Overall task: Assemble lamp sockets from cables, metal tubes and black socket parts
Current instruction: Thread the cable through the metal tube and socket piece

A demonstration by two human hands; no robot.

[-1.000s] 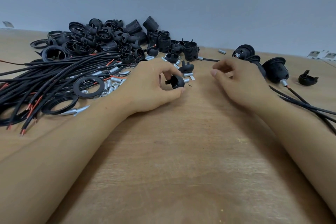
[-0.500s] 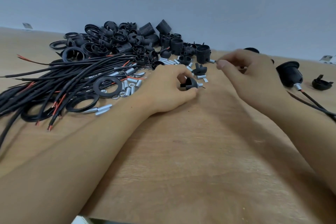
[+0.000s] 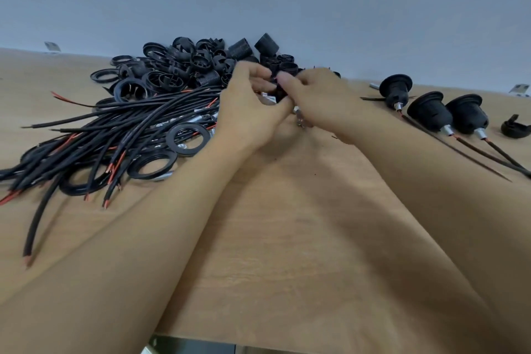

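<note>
My left hand (image 3: 248,108) and my right hand (image 3: 314,95) meet over the middle of the wooden table (image 3: 287,238), fingers closed together around a small black socket part (image 3: 280,92) that is mostly hidden between them. A short metal tube (image 3: 298,116) shows just below the fingers. Whether the right hand holds it I cannot tell. A bundle of black cables (image 3: 115,138) with red-tipped ends lies to the left. A pile of black socket parts (image 3: 201,66) sits behind the hands near the wall.
Three assembled sockets with cables (image 3: 431,115) lie in a row at the right, with a loose black cap (image 3: 514,128) beyond them. Black rings (image 3: 188,138) and small metal tubes lie among the cables. The table's near edge (image 3: 201,342) is at the bottom.
Both hands have come together and lifted towards the parts pile; the right hand moved left to join the left hand on the black part. The camera has tilted, so more of the table shows.
</note>
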